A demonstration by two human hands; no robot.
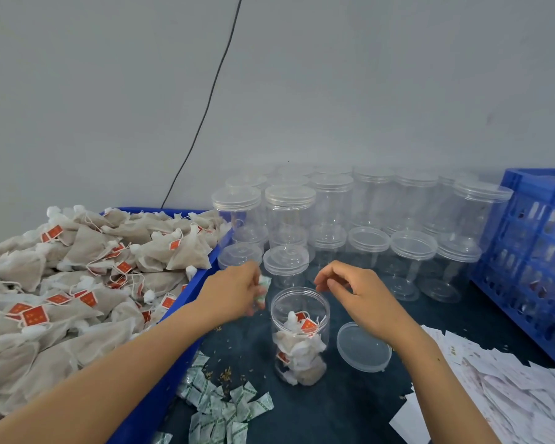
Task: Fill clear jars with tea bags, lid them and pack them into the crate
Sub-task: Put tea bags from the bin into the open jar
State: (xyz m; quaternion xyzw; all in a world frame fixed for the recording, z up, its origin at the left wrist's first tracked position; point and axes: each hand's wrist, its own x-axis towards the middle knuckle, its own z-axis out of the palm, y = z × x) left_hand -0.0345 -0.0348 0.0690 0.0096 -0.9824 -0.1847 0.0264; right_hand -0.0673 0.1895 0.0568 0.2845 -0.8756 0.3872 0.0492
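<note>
Left hand (234,291) pinches a small green-printed packet (263,288) just left of the open jar (300,336); right hand (350,290), fingers loosely curled, empty, hovers above its right rim.

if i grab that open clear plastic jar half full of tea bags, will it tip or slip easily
The open clear plastic jar is tall for its base, so a sideways push near the rim could probably tip it. Its contents, soft white tea bags with red tags, look light, so they likely add little steadying weight. The smooth, glossy wall may be slightly slippery, though it looks rigid enough to grip.
</note>
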